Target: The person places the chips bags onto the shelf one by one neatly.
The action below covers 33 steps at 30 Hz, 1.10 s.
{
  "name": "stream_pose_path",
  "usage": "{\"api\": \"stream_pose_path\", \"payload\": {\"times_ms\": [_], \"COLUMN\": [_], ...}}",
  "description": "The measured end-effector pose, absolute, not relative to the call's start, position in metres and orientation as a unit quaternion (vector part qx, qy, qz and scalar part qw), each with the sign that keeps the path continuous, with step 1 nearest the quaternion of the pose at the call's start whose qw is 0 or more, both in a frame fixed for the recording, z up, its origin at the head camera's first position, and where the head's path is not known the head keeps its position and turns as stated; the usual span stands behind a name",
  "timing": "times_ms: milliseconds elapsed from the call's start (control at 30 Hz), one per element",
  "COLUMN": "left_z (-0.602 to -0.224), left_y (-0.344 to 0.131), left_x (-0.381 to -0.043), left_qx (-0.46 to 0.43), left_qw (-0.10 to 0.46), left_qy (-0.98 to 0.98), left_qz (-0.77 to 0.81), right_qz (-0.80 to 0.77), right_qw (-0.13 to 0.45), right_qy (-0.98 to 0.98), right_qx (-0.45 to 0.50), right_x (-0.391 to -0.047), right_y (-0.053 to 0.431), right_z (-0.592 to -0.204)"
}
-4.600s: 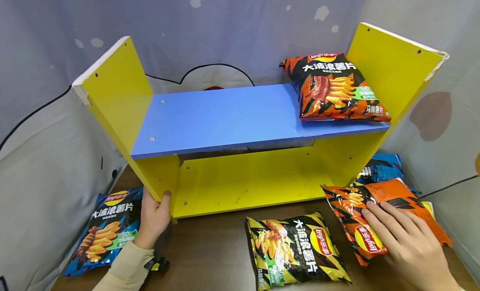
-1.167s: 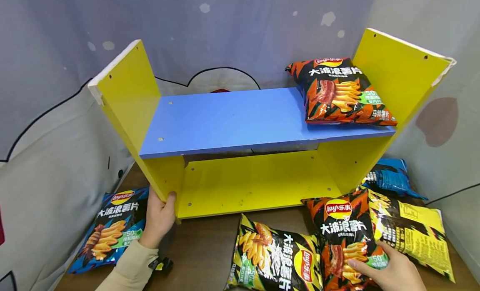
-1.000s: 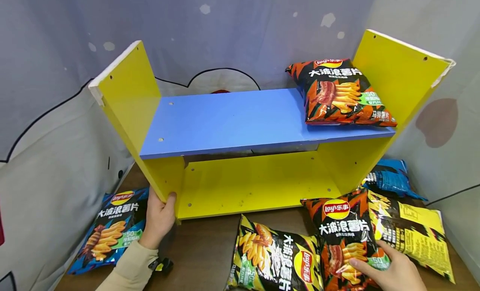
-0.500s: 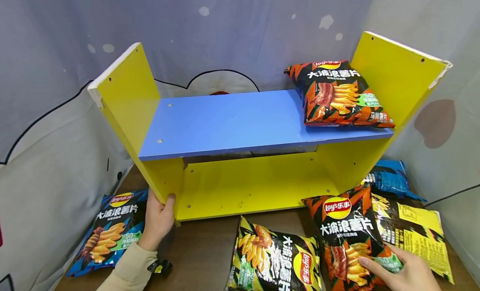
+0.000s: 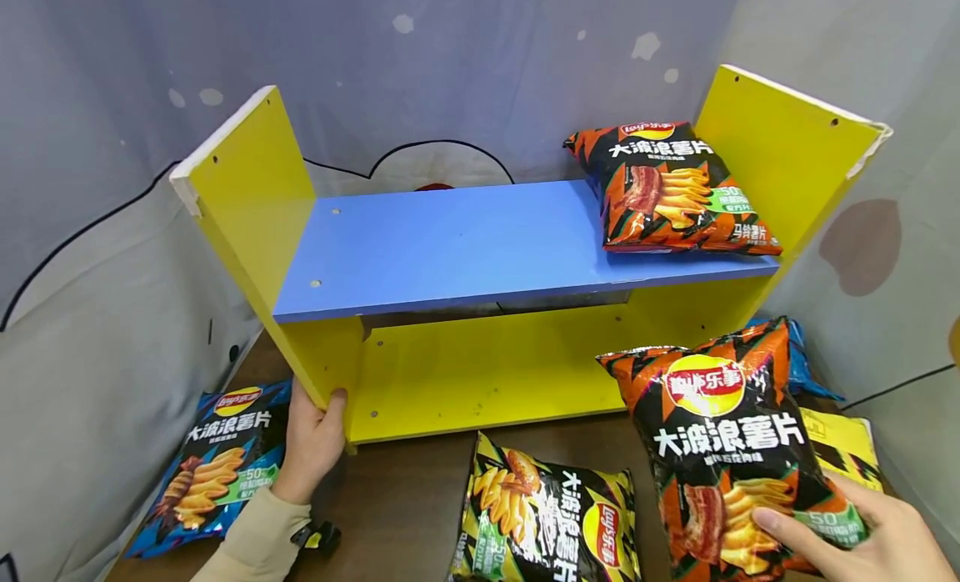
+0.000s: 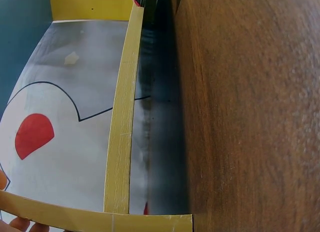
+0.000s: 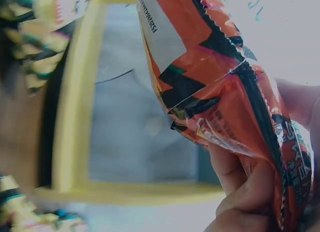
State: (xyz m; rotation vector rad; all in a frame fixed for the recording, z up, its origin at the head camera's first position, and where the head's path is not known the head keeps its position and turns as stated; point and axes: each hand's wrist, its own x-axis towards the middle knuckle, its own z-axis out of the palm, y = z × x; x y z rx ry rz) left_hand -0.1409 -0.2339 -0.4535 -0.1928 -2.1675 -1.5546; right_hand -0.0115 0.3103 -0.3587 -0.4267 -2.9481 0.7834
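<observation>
My right hand [image 5: 862, 528] pinches the lower right corner of an orange-and-black bag of potato chips [image 5: 731, 449], thumb across its front and fingers behind. The bag is tilted with its printed front toward me, before the shelf's lower right corner. In the right wrist view its orange back [image 7: 200, 87] shows, with fingers [image 7: 245, 192] bent against it. My left hand [image 5: 313, 436] grips the left yellow side panel of a two-tier shelf [image 5: 450, 244] near its foot; in the left wrist view fingertips [image 6: 37, 226] curl under a board edge. Another orange-and-black chip bag [image 5: 678, 190] leans against the right panel on the blue upper board.
A yellow-and-black chip bag [image 5: 547, 515] lies on the brown table [image 5: 397, 499] before the shelf. To the left lies a blue-and-black one [image 5: 213, 474]. Behind the held bag, a yellow bag [image 5: 843, 440] and a blue bag [image 5: 802, 365] partly show at right.
The orange bag, first lying at right under my right hand, is now gripped, turned front toward me and raised toward the shelf. The yellow bag in front has shifted left. My left hand keeps its grip.
</observation>
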Motion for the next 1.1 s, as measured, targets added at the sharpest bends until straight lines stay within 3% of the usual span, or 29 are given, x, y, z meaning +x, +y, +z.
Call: {"api": "stream_pose_path", "payload": {"times_ms": [233, 367, 767, 1100], "left_z": [-0.455, -0.456, -0.453, -0.453], "left_y": [-0.234, -0.234, -0.234, -0.233], "left_x": [-0.141, -0.140, -0.142, -0.142], "left_qx": [-0.067, -0.065, -0.070, -0.082], "left_qw": [0.233, 0.233, 0.239, 0.249], "left_qy": [-0.791, -0.790, -0.793, -0.793], "left_qz": [-0.562, -0.564, -0.556, -0.550], "right_qz": [0.325, 0.357, 0.409, 0.382], "right_qw": [0.197, 0.251, 0.265, 0.217], "right_qy": [-0.925, -0.893, -0.859, -0.888], "right_qx": [0.017, 0.108, 0.160, 0.137], "right_x": [-0.010, -0.022, -0.088, -0.149], "right_y": [0.279, 0.261, 0.188, 0.137], "right_z": [-0.320, -0.291, -0.220, -0.192]}}
